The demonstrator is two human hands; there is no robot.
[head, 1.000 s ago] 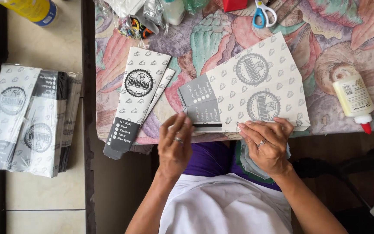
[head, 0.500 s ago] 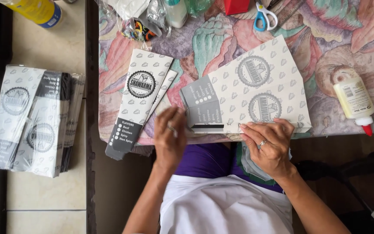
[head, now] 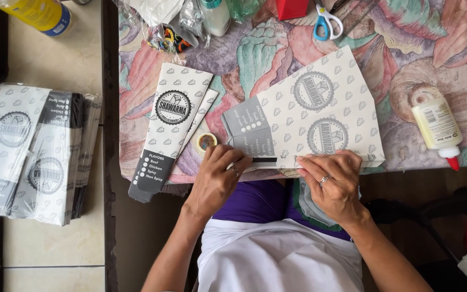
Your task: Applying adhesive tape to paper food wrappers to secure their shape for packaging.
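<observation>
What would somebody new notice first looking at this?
Probably both hands at the near table edge: the left hand and right hand press on a large printed paper sheet. It lies on a bright shell-patterned tablecloth. A stack of finished paper sleeves sits far left, a glue bottle on the right.

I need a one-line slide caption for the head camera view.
Both hands, left hand and right hand, press a printed paper sheet on a patterned tablecloth.
</observation>
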